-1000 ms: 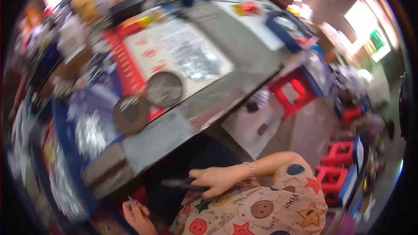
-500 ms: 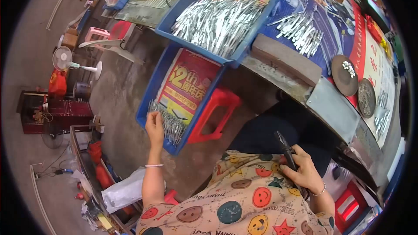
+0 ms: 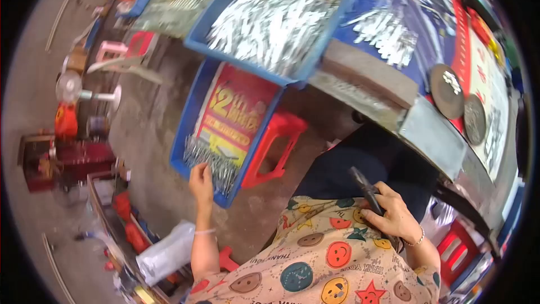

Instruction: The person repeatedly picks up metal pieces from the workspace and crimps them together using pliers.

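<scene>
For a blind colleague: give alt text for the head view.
The person's left hand reaches into metal pieces in a blue tray on a red stool, while the right hand holds a dark tool on the lap.

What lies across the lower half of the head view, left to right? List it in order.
White plastic bag → left hand at the heap of silver metal pieces → red plastic stool → right hand gripping the black-handled tool.

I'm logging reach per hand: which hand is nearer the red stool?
Left. The left hand rests in the blue tray that sits on the red stool; the right hand, gripping pliers, is farther off over the lap.
</scene>
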Demonstrator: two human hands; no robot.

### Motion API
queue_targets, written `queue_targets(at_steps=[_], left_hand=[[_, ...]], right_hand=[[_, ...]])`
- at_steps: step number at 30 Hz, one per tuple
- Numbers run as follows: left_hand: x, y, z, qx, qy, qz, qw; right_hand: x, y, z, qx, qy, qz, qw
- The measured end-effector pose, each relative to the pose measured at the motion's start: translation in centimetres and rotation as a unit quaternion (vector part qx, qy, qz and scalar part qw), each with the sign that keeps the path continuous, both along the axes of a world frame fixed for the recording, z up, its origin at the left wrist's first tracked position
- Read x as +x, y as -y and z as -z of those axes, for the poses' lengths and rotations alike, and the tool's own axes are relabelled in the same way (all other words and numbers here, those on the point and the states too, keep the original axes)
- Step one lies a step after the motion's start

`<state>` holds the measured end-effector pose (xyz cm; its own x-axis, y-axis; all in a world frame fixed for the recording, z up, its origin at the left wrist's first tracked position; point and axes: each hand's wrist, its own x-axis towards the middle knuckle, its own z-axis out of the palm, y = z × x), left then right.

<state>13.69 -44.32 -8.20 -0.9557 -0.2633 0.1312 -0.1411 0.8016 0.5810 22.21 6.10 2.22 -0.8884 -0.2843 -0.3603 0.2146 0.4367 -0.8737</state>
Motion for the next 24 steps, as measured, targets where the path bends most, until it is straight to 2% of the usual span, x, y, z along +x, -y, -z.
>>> queue_targets(at_steps=[3, 5, 8, 10, 13, 14, 15, 16, 18, 21, 24], left_hand=[[-2.2, -5.4, -4.2, 0.053, -0.029, 0.069, 0.996], [-3.4, -11.6, -7.7, 0.136, -0.005, 0.118, 0.984], [-5.3, -20.3, -11.2, 0.185, -0.013, 0.278, 0.943], [-7.6, -26.3, -12.8, 0.205, -0.053, 0.398, 0.893], [-11.7, -34.8, -15.2, 0.219, -0.074, 0.47, 0.852], [-13.8, -37.1, -14.4, 0.215, -0.081, 0.482, 0.846], [-15.8, -39.3, -14.4, 0.153, -0.105, 0.49, 0.852], [-17.7, -41.6, -13.8, 0.142, -0.118, 0.477, 0.859], [-22.5, -45.0, -10.8, -0.011, -0.212, 0.432, 0.877], [-25.0, -47.7, -9.6, -0.196, -0.181, 0.361, 0.893], [-26.5, -48.3, -8.2, -0.27, -0.133, 0.358, 0.884]], right_hand=[[-0.3, -0.2, 0.1, -0.005, -0.002, 0.008, 1.0], [0.2, -0.8, 1.0, -0.007, -0.039, -0.02, 0.999], [0.4, -0.8, 1.7, -0.025, -0.098, -0.035, 0.994], [0.6, -1.0, 1.4, -0.052, -0.099, -0.022, 0.994], [1.7, -1.9, 1.5, -0.032, -0.081, -0.014, 0.996], [2.2, -2.3, 1.4, -0.031, -0.07, 0.004, 0.997], [2.7, -2.7, 1.3, -0.03, -0.058, 0.021, 0.998], [3.3, -3.1, 1.5, -0.034, -0.06, 0.043, 0.997], [4.6, -3.7, 2.2, -0.045, -0.062, 0.089, 0.993], [6.0, -4.3, 3.6, -0.067, -0.063, 0.131, 0.987], [6.4, -4.8, 4.0, -0.083, -0.048, 0.143, 0.985]])
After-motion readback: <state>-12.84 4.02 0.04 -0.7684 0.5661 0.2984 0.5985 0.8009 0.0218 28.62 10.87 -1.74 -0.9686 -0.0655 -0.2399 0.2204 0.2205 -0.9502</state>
